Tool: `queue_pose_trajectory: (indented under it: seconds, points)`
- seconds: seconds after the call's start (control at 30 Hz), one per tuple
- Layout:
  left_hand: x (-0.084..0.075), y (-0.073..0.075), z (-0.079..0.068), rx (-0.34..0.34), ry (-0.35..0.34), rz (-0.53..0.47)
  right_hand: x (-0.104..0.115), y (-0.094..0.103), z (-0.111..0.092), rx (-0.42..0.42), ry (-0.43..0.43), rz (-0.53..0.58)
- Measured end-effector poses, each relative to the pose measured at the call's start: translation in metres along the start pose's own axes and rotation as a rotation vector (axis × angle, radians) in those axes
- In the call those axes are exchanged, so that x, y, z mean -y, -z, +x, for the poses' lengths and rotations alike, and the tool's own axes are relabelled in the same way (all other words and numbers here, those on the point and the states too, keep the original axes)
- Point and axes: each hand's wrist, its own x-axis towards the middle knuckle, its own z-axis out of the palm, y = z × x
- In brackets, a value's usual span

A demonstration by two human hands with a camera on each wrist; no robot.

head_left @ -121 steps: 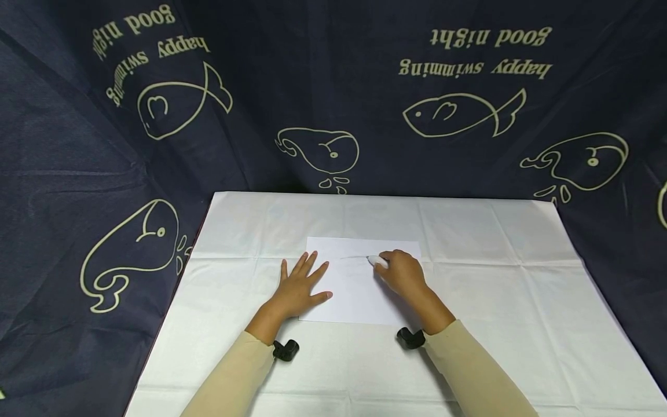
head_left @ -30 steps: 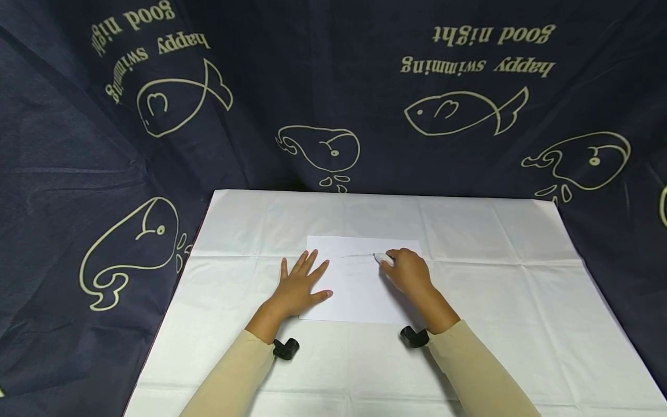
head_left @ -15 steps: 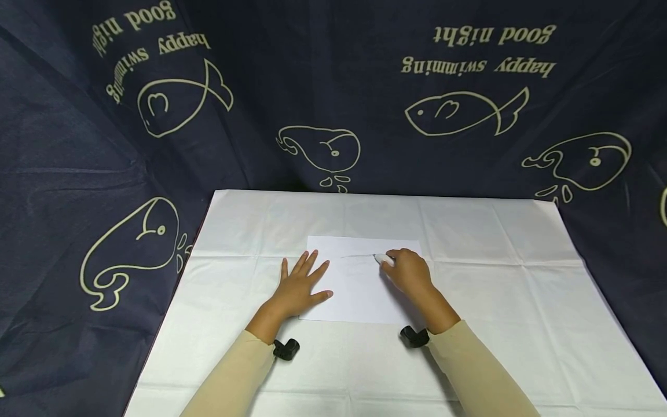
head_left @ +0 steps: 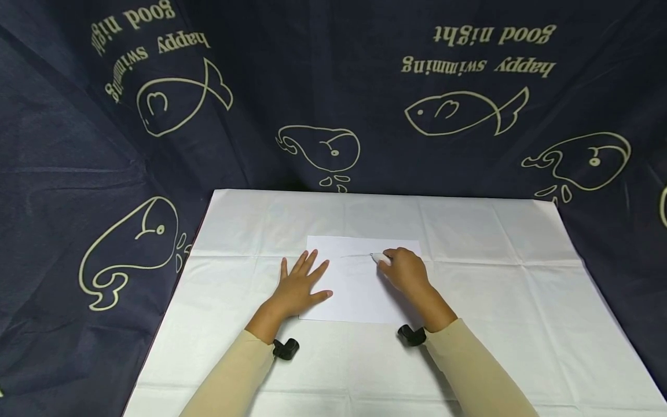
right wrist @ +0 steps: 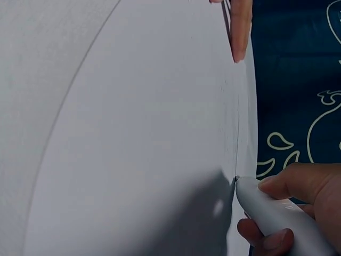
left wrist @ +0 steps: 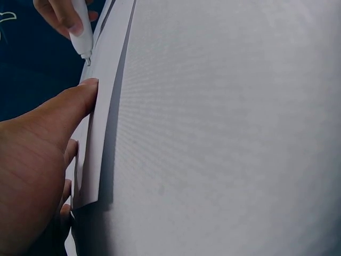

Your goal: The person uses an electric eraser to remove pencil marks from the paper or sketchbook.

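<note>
A sheet of white paper [head_left: 359, 298] lies on the white cloth. My left hand [head_left: 294, 292] rests flat with spread fingers over its left edge; the thumb presses on the paper in the left wrist view. My right hand [head_left: 409, 273] grips a thick white pen-shaped tool [head_left: 382, 259] with a narrow metal tip, its exact kind unclear. In the right wrist view, thumb and fingers wrap the tool [right wrist: 282, 216], and its tip touches the paper at the end of a thin dark line [right wrist: 237, 133]. From the head, this line [head_left: 355, 256] runs nearly straight across the upper paper.
White cloth with fold creases covers the table [head_left: 495, 278]. Behind and left hangs a dark blue curtain [head_left: 365, 69] printed with fish, whales and lettering. Black wrist cameras [head_left: 286, 349] sit at both light sleeves [head_left: 479, 370].
Over the earlier seconds my right hand moved the white tool rightward and the line grew longer. Since half a second ago it has shifted slightly left. My left hand stays put.
</note>
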Motion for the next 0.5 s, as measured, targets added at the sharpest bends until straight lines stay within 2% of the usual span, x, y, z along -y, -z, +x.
queue_pose_trajectory:
  seconds: [0.5]
  points:
    - [0.0023,-0.0016,0.0012,0.008,-0.005,0.008,-0.0028,0.0022,0.001,0.0,0.03,-0.002]
